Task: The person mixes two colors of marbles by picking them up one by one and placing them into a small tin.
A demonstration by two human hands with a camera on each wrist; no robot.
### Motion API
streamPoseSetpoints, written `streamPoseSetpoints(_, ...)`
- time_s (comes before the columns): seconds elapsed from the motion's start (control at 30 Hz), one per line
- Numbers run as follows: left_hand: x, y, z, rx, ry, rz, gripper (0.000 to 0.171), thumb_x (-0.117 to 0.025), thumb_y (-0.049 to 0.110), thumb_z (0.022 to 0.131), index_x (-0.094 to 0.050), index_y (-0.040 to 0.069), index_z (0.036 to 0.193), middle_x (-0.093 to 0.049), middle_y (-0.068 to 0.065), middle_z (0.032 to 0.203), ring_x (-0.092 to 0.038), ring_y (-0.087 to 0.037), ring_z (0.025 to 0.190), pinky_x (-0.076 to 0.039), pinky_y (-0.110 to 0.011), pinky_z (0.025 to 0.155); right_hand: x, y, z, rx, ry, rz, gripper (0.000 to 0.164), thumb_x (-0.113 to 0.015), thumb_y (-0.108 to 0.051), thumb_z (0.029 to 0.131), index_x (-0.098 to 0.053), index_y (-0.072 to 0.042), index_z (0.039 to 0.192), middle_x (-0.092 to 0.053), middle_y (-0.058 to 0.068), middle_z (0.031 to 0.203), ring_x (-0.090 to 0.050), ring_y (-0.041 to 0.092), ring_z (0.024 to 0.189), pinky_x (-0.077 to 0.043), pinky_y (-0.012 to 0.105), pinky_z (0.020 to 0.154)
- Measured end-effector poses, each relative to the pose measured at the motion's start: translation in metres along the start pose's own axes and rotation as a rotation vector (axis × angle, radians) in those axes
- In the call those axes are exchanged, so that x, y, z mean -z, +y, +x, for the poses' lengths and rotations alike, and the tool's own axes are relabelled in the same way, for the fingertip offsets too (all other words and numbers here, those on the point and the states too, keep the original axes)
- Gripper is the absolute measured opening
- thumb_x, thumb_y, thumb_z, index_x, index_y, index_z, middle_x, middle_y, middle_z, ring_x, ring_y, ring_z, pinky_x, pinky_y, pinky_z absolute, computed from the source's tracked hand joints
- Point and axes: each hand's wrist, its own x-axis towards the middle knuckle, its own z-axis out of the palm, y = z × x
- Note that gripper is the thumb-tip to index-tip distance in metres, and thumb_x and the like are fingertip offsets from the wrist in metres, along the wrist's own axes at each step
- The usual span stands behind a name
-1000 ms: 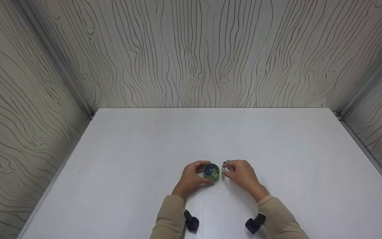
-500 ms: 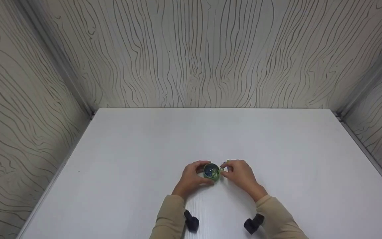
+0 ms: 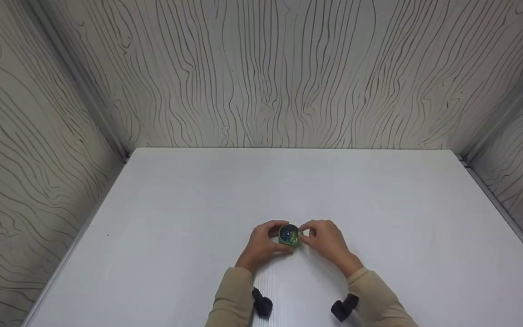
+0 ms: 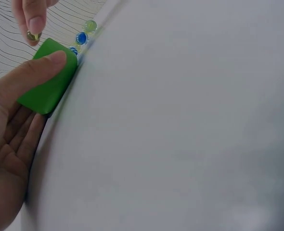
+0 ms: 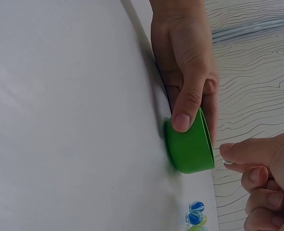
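My left hand (image 3: 261,243) holds a small green cup (image 5: 187,156) by its sides, thumb on the near side and fingers on the far side. The cup stands on the white table with its mouth up. Inside it, in the head view, lie shiny blue and yellow-green marbles (image 3: 293,236). Thumb and forefinger of my right hand (image 3: 327,238) pinch a yellow-green marble (image 4: 32,36) just above the cup's right rim. Beside the cup, several loose marbles, among them a blue marble (image 4: 82,38) and a green marble (image 4: 90,26), sit on the table; the right hand hides them in the head view.
The white table (image 3: 189,195) reaches back to a panel wall (image 3: 261,81) with a wood-grain pattern. Similar panels close off both sides. A black device is strapped at each wrist, below the left sleeve (image 3: 234,290) and the right sleeve (image 3: 375,290).
My right hand has moved a little to the left, bringing the pinched marble from beside the loose marbles to the cup's rim. The left hand and the cup have stayed put.
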Motion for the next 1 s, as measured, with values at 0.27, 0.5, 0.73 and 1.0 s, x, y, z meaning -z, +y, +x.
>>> streamPoseSetpoints(0.27, 0.0007, 0.0005, -0.0010, -0.001, 0.003, 0.000, 0.064, -0.085, 0.011, 0.069, -0.060, 0.011, 0.127, -0.066, -0.010, 0.127, -0.062, -0.025, 0.121, -0.052, -0.028, 0.105, -0.0005, -0.0017, 0.0002, 0.020, 0.007, -0.003, 0.011, -0.077, -0.008, 0.077, -0.075, -0.006, 0.088, -0.053, -0.002, 0.058, -0.036, 0.002, 0.056, -0.028, 0.014, 0.049)
streamPoseSetpoints(0.5, 0.0002, 0.0020, -0.0015, -0.019, 0.005, -0.014, 0.062, -0.084, 0.006, 0.068, -0.061, 0.008, 0.126, -0.066, -0.013, 0.126, -0.063, -0.028, 0.120, -0.053, -0.028, 0.103, -0.0029, -0.0034, 0.0006, 0.010, 0.008, -0.006, 0.012, -0.077, -0.008, 0.076, -0.076, -0.006, 0.088, -0.060, -0.001, 0.064, -0.038, 0.003, 0.056, -0.029, 0.015, 0.050)
streamPoseSetpoints(0.73, 0.0003, 0.0023, -0.0017, -0.008, 0.002, -0.014, 0.062, -0.084, 0.008, 0.069, -0.060, 0.008, 0.127, -0.066, -0.012, 0.126, -0.063, -0.027, 0.120, -0.054, -0.025, 0.101, -0.0057, -0.0039, 0.0007, 0.018, 0.016, -0.017, 0.012, -0.076, -0.008, 0.076, -0.076, -0.005, 0.088, -0.055, -0.001, 0.060, -0.037, 0.003, 0.057, -0.028, 0.014, 0.049)
streamPoseSetpoints(1.0, -0.0006, -0.0001, -0.0008, -0.003, 0.007, -0.008, 0.061, -0.084, 0.009, 0.070, -0.060, 0.010, 0.127, -0.066, -0.010, 0.126, -0.063, -0.025, 0.119, -0.053, -0.025, 0.102, -0.0061, -0.0056, 0.0013, 0.005, -0.003, -0.008, 0.013, -0.077, -0.008, 0.076, -0.076, -0.006, 0.089, -0.055, -0.002, 0.061, -0.038, 0.004, 0.057, -0.029, 0.014, 0.050)
